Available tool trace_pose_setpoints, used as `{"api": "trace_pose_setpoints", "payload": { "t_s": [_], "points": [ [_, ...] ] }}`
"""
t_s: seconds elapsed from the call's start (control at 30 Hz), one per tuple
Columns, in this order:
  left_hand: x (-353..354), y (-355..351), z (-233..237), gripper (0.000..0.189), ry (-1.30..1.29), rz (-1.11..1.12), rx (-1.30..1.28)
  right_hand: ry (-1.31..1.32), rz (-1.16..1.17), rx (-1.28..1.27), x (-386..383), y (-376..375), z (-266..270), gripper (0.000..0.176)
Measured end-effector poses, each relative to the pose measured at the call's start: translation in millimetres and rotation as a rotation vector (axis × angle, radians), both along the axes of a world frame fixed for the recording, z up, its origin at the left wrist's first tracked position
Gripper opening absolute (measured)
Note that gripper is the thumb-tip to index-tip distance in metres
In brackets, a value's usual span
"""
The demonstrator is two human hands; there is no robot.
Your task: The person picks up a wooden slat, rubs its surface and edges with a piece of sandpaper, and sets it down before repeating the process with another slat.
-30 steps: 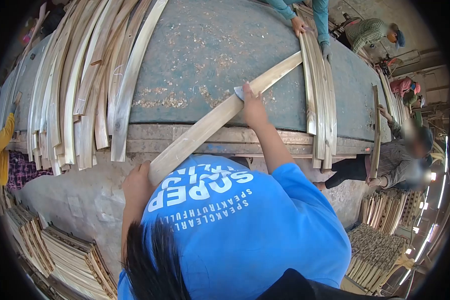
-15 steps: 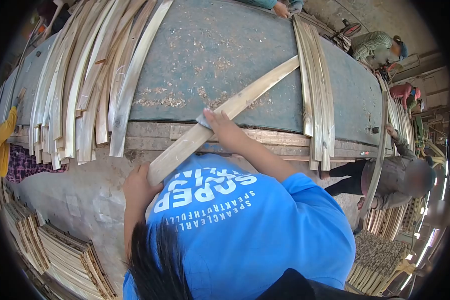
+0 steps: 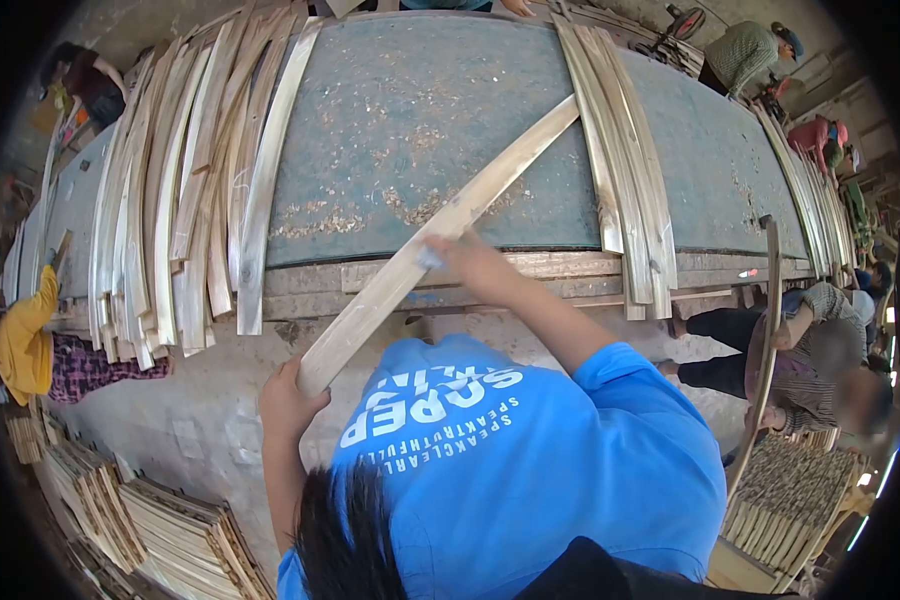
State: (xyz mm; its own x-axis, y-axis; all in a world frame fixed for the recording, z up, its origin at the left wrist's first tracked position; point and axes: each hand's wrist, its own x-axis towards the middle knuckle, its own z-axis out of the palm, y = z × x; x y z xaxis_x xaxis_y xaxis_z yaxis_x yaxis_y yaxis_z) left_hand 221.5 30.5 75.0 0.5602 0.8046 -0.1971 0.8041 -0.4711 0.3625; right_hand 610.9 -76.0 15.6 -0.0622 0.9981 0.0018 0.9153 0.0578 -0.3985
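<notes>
A long pale wooden board (image 3: 400, 280) runs slantwise from my left hand out over the table. My left hand (image 3: 292, 400) grips its near end, thumb pressed along the side. Over the middle of the board is my right hand (image 3: 470, 265), smeared by motion, its fingers closed on a small pale grey pad (image 3: 430, 257) against the wood. The board's far end lies by a row of wooden strips (image 3: 620, 170) on the right.
The blue-grey tabletop (image 3: 370, 100) carries scattered wood shavings (image 3: 320, 218). A large pile of strips (image 3: 185, 190) overhangs its front edge on the left. People at the right hold a long strip (image 3: 768, 340). A person in yellow (image 3: 28, 330) works at far left. Stacked wood (image 3: 185, 530) stands behind.
My right hand and the pad have shifted from the board's left edge towards its right edge. The view has turned slightly; my left hand keeps its grip.
</notes>
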Motion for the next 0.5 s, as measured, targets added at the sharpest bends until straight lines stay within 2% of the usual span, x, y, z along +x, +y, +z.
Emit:
{"api": "trace_pose_setpoints", "payload": {
  "t_s": [0.07,0.1,0.17,0.2,0.27,0.3,0.37,0.43,0.5],
  "points": [
    [-9.7,-2.1,16.9,0.063,0.018,0.031,-0.011,-0.103,-0.289,-0.102,35.4,-12.5,4.8,0.077],
    [-17.6,-3.4,18.3,0.063,0.021,0.024,-0.002,-0.098,-0.296,-0.094,40.6,-19.1,-4.2,0.077],
    [-36.0,-4.3,20.7,0.063,-0.003,0.015,0.001,-0.038,-0.690,0.042,46.2,-25.8,-33.9,0.077],
    [-42.6,-4.3,22.9,0.063,-0.001,0.011,0.012,-0.033,-0.694,0.052,40.4,-27.9,-40.8,0.077],
    [-58.3,-5.9,27.5,0.062,0.029,0.084,-0.101,-0.030,-0.470,0.230,16.3,-35.2,-48.5,0.082],
    [-71.4,-5.6,23.4,0.062,0.032,0.083,-0.092,-0.003,-0.387,0.231,9.0,-37.4,-42.9,0.085],
    [-104.2,-3.9,10.3,0.064,0.087,0.119,-0.007,-0.018,-0.368,0.224,12.6,-34.6,-52.2,0.086],
    [-134.1,-5.6,16.7,0.063,0.168,0.145,0.103,-0.027,-0.348,0.215,20.0,-32.5,-51.9,0.088],
    [-164.3,-6.5,24.9,0.062,0.251,0.169,0.210,-0.042,-0.483,0.059,42.7,-29.2,-42.8,0.091]
  ]
}}
